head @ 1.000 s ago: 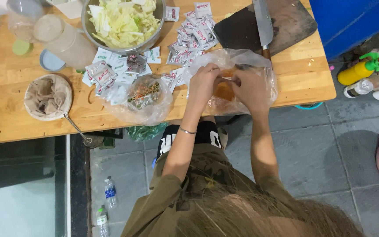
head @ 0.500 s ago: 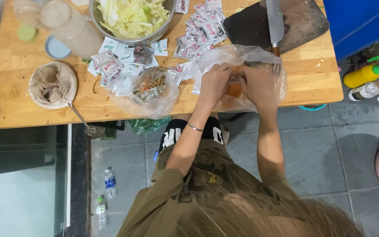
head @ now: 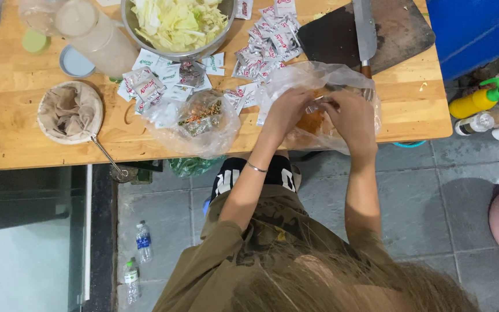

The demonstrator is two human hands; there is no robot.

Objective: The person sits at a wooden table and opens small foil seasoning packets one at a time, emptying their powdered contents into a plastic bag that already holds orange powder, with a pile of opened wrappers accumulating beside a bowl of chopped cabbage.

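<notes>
Clear plastic bag [head: 342, 81] gathered under both hands, left hand [head: 287, 110] and right hand [head: 350, 118] fingers pinching its mouth together, orange contents [head: 314, 122] seen between them, bench [head: 36, 138] beneath.

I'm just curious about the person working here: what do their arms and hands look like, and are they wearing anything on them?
Both hands are bare, with no gloves: the left hand and the right hand. A thin silver bracelet circles the left wrist. The forearms are uncovered; short olive-brown sleeves of a loose shirt end near the elbows. No rings or watch can be made out.
</notes>
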